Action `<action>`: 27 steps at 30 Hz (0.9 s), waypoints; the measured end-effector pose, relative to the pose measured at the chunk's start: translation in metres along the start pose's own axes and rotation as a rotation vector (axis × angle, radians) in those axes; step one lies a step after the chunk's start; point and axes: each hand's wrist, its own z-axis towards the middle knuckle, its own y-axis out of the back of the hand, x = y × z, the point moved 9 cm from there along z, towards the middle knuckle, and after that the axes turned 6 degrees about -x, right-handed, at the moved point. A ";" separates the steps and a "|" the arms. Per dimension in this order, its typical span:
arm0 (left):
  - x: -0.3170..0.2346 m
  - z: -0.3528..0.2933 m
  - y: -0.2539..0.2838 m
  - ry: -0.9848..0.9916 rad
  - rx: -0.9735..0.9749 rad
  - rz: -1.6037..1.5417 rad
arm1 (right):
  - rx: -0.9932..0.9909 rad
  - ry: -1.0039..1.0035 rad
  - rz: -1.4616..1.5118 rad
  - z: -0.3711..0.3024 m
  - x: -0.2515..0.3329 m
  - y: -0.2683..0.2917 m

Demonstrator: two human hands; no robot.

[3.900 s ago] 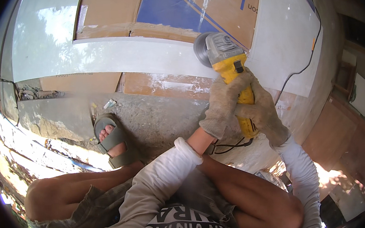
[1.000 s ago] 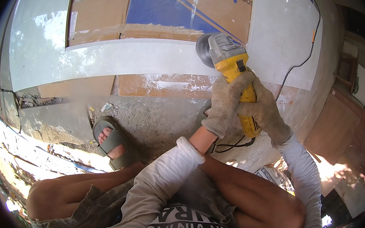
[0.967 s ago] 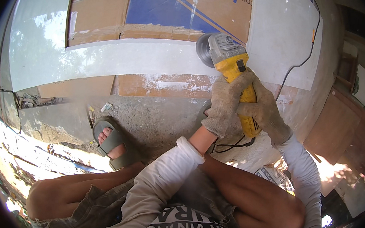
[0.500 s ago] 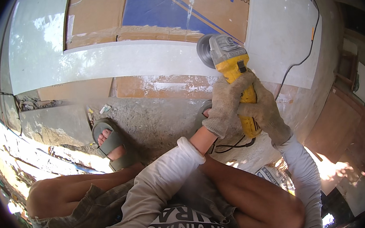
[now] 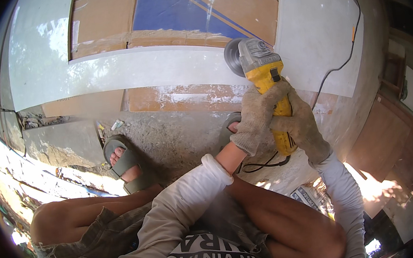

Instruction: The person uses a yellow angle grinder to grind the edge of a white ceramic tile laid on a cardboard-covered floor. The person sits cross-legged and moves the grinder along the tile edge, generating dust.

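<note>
White panel (image 5: 162,69) with a wide cut-out lies in front of the person, glare on its left part; brown-and-blue cardboard (image 5: 104,27) shows in the opening, more cardboard strips along the near edge, paint-smeared. Black cable (image 5: 334,71) with an orange mark runs across the panel's right side. Two dark green sandals, left sandal (image 5: 127,163) and right sandal (image 5: 224,137), on rough concrete (image 5: 177,131) just short of the panel; small pale scrap (image 5: 117,124) near the left one. Brown boards (image 5: 379,133) off to the right. Angle grinder (image 5: 267,77) sits over the panel near the cut-out's near right corner: yellow body, grey head, black switch, grey disc (image 5: 232,58) on its left side, blurred; can't tell if the disc touches. Left hand (image 5: 258,117) and right hand (image 5: 302,125), both in tan gloves, fingers clamped on the body, left partly covering it, right wrapped round the rear. Printed bag (image 5: 308,196) beside the right knee, contents hidden.
</note>
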 end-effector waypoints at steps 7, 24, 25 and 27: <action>0.004 0.002 -0.004 -0.020 0.030 -0.032 | -0.016 -0.022 0.019 -0.001 -0.002 0.003; 0.011 0.007 -0.009 -0.007 0.034 -0.024 | -0.020 -0.030 0.051 -0.003 -0.002 0.008; 0.012 0.007 -0.009 -0.012 0.036 -0.031 | -0.018 -0.046 0.061 -0.004 -0.003 0.008; 0.013 0.008 -0.010 -0.016 0.039 -0.033 | 0.002 -0.043 0.088 -0.006 -0.002 0.007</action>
